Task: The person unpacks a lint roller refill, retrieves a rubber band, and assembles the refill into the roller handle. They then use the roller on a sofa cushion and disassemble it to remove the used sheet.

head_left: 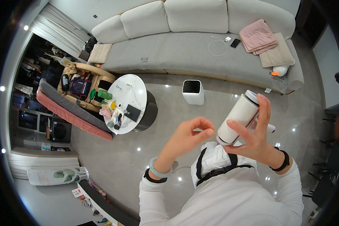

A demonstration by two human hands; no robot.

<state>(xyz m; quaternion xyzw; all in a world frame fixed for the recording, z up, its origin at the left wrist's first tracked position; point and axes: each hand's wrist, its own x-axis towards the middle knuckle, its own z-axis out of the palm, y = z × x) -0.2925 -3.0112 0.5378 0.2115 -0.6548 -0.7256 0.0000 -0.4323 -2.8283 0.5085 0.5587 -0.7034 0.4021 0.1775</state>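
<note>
My right hand [257,137] grips a white cylindrical bottle [238,118], held tilted in front of my chest with its top end pointing up and to the right. My left hand [188,136] hovers just left of the bottle's lower end, thumb and fingertips pinched together; whether something small sits between them I cannot tell. A pale green bangle and a black band circle my left wrist, and a black band my right wrist. I wear a white top with black straps across the chest.
A long grey sofa [184,49] spans the back, with a pink folded blanket [257,36], a phone and a white cable on it. A white square bin [193,91] stands on the floor. A round white table [130,96] holds clutter at left.
</note>
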